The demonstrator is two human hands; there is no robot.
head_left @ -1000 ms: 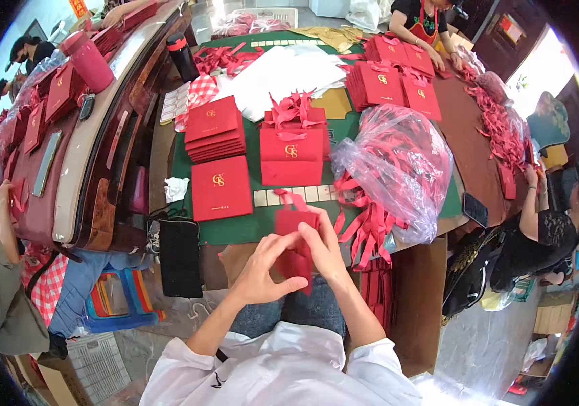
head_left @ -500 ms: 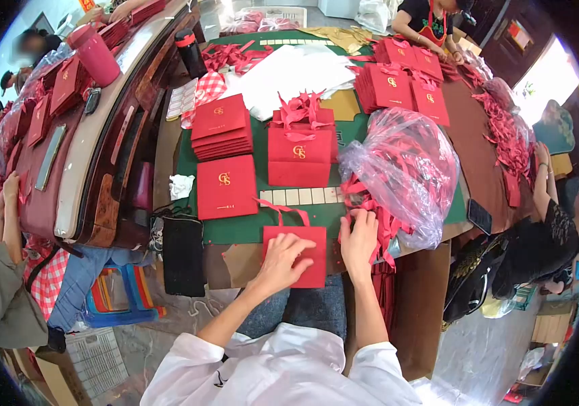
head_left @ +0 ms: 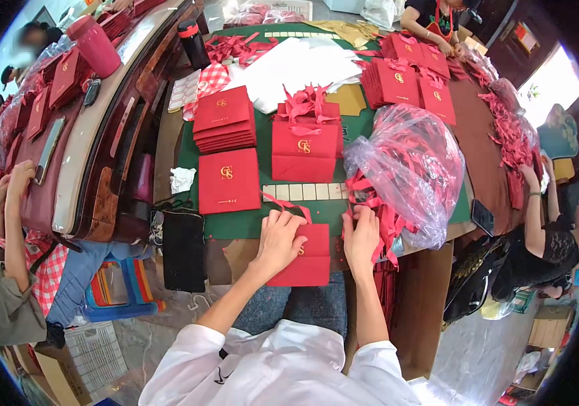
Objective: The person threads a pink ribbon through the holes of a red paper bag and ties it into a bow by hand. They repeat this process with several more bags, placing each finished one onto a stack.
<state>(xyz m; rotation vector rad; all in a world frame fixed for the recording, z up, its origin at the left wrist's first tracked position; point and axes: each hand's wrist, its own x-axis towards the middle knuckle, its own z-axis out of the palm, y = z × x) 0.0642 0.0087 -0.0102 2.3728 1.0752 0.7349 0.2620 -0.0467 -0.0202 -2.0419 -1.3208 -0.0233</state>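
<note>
A small red bag (head_left: 311,267) with a ribbon handle lies at the table's front edge. My left hand (head_left: 279,240) rests on its upper left part, fingers curled near the ribbon; whether it pinches anything is hidden. To the right, my right hand (head_left: 361,237) is at the loose red ribbons (head_left: 387,227) that spill from a clear plastic bag (head_left: 414,162). Its fingers are bent and their tips are too small to read. Beyond my hands stand red bags with ribbon handles (head_left: 304,157). Left of them are a stack of red bags (head_left: 223,118) and a flat pile (head_left: 229,181).
White sheets (head_left: 289,71) lie farther back. A black pouch (head_left: 182,250) hangs at the front left, and a phone (head_left: 483,216) lies at the right edge. A dark bottle (head_left: 193,44) stands at the back left. Other people's hands are at both sides and the back right.
A second ago both hands held the red bag up; it then lay flat at the table edge. My right hand moved right to the ribbons, while my left hand shifted up toward the bag's handle.
</note>
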